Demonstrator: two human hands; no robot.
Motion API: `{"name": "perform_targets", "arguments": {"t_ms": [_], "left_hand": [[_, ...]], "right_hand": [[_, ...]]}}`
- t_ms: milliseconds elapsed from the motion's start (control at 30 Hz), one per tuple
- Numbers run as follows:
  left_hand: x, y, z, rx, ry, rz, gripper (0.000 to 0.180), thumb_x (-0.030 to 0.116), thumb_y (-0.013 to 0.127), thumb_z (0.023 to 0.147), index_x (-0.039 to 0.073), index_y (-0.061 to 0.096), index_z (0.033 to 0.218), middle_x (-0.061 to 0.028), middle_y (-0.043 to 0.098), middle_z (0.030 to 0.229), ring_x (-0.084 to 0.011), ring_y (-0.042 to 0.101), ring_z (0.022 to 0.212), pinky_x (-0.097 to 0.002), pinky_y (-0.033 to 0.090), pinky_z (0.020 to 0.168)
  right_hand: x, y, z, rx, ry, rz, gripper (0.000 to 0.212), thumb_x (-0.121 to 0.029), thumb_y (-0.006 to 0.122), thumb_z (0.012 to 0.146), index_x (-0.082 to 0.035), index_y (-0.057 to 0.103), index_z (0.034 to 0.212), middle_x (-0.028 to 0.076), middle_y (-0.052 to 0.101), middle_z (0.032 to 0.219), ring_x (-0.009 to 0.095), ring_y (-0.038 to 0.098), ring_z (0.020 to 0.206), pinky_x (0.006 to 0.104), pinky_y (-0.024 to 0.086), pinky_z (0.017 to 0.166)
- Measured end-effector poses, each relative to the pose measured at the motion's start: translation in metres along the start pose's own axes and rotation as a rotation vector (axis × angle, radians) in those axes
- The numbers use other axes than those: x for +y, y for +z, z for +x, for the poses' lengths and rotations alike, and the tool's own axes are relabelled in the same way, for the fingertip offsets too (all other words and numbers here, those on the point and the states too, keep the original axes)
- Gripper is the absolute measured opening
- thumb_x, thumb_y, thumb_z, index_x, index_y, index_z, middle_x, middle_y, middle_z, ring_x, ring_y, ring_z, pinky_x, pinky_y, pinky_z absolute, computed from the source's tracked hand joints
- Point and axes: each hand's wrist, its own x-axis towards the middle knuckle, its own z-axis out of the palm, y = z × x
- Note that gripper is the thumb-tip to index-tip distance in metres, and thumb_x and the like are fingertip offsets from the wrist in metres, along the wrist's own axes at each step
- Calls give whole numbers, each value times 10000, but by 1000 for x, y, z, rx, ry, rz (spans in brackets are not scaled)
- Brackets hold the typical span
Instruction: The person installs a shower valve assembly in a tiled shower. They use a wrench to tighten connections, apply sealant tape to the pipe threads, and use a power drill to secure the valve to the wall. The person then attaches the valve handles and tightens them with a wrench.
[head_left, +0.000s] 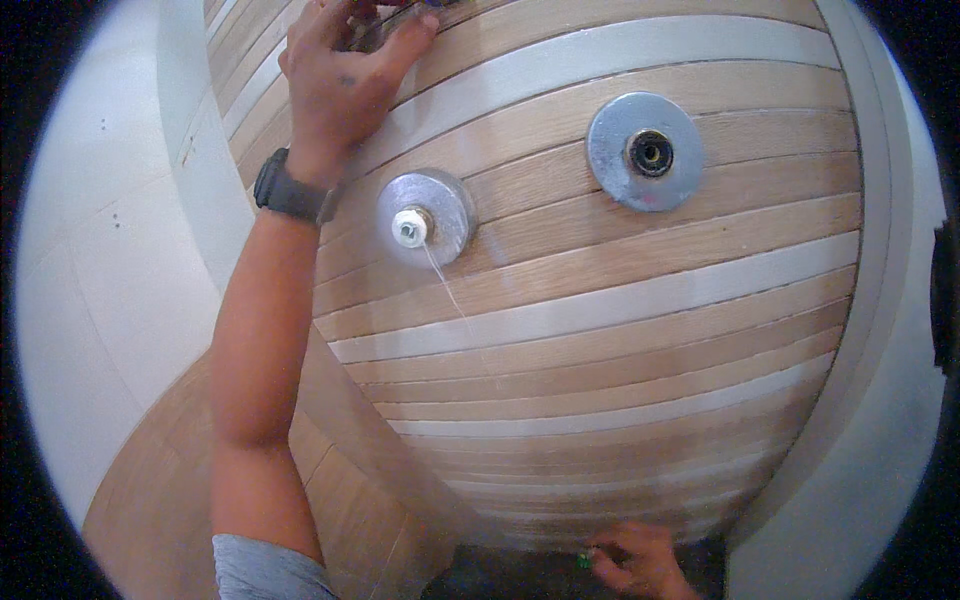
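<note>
The left hand (345, 80) reaches to the upper edge of the view, over a wood-toned panel (560, 285) crossed by pale bands. Its fingers bend around or beside a dark object (368, 28) that the edge cuts off, so whether they grip it cannot be told. A black wristwatch (292, 188) circles that wrist, and a grey sleeve (265, 568) ends near the elbow.

The right hand (640, 562) is low in the view, blurred, its fingers closed on a small green item (586, 558) at their tips, in front of a dark area at the panel's lower end.

Two round metal fittings stand on the panel, well apart. The left fitting (455, 215), near the watch, has a whitish hub (409, 229) with a hollow centre; a thin pale strand (440, 272) hangs from it, slanting down and right until it fades from sight. The right fitting (610, 150), higher, carries a dark-ringed hub (651, 153) with a small opening, and a faint reddish mark below.

Small dark dots on the pale wall (75, 250) at left are too tiny to make out. A grey border (862, 235) edges the panel at right; bare planks lie between the fittings and the right hand.
</note>
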Motion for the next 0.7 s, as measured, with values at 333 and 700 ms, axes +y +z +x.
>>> {"name": "perform_targets", "arguments": {"t_ms": [333,700], "left_hand": [[14,0,18,-234,-190,-204,410,213,850,790,11,654,1088,-62,705,994,-140,651,918,-302,515,781],[13,14,10,-61,31,136,415,382,754,843,41,673,1065,-133,697,978,-286,675,923,-407,517,843]], "right_hand": [[53,10,-15,-98,96,-5,146,-137,683,882,-41,694,991,153,655,800,290,654,699,351,514,632],[65,-4,-12,108,-43,-168,132,-125,747,764,-76,735,885,114,659,720,275,637,609,395,514,585]]}}
